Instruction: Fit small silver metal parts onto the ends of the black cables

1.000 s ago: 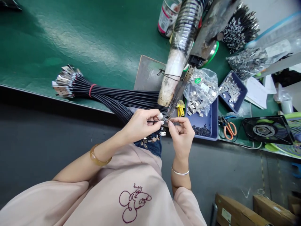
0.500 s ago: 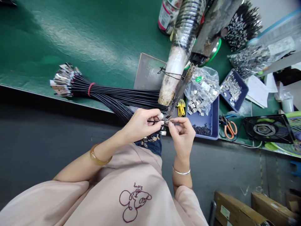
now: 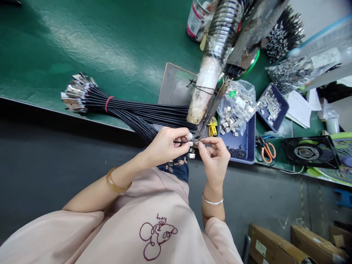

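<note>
Between thumb and fingers, my left hand pinches a thin black cable; white covers sit on its fingertips. My right hand is closed in a pinch at the cable's end, on a tiny metal connector mostly hidden by the fingers. Both hands meet at the bench edge, just below the tip of a soldering iron. Behind my left hand lies a bundle of black cables, tied with a red band. More metal connector ends hang below my hands, over my lap.
A white-ended flexible hose slants down over the work spot. To the right stand a blue tray with bagged metal shells, a smaller tray, orange-handled scissors and a black fan. A yellow cutter lies near the hose.
The view has shifted slightly. Both hands keep their pinch at the cable end, with hardly any movement.
</note>
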Demonstrator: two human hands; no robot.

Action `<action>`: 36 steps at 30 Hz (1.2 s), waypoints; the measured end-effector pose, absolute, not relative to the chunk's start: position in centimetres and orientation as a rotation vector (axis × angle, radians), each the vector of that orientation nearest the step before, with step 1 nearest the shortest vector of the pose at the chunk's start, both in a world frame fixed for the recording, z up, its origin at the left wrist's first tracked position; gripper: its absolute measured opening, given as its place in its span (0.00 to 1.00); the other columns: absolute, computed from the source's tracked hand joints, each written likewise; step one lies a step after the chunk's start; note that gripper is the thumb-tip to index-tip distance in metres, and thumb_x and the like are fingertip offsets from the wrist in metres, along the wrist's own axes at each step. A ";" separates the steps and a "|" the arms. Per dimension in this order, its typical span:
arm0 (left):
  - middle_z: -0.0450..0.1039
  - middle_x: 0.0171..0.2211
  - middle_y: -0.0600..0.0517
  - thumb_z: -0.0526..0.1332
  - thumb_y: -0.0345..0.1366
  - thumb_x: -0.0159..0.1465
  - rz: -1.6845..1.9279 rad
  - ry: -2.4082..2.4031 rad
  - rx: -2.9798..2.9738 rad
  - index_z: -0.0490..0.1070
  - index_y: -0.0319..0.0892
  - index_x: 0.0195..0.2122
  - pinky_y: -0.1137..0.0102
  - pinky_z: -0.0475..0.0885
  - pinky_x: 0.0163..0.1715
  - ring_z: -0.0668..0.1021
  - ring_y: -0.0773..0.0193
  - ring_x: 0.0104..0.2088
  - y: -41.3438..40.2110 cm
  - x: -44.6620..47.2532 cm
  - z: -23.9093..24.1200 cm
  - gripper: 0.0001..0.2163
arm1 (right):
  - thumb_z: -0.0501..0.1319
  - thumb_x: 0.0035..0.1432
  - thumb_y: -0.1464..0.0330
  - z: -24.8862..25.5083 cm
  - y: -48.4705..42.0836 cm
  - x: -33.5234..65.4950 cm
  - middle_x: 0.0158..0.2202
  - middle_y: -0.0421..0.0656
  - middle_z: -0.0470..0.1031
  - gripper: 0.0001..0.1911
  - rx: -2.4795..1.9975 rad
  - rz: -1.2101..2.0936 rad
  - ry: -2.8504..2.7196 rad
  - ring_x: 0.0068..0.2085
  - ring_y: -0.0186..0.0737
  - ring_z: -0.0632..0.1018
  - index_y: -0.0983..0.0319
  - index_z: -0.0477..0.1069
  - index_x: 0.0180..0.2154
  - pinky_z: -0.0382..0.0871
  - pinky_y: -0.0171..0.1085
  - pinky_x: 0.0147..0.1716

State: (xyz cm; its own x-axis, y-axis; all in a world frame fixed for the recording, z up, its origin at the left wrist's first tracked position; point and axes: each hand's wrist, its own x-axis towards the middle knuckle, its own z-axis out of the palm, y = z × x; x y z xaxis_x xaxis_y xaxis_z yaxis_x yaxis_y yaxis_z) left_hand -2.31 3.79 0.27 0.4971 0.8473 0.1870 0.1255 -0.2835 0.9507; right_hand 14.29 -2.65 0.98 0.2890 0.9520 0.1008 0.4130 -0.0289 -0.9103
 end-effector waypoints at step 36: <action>0.61 0.20 0.60 0.61 0.25 0.58 0.954 0.798 1.785 0.70 0.37 0.27 0.78 0.58 0.21 0.61 0.75 0.21 3.9 -2.3 0.3 0.04 | 0.64 0.59 0.66 1.1 -2.6 14.0 0.23 0.32 0.66 0.04 -1.610 0.730 -1.276 0.20 0.25 0.62 0.60 0.72 0.34 0.54 0.29 0.19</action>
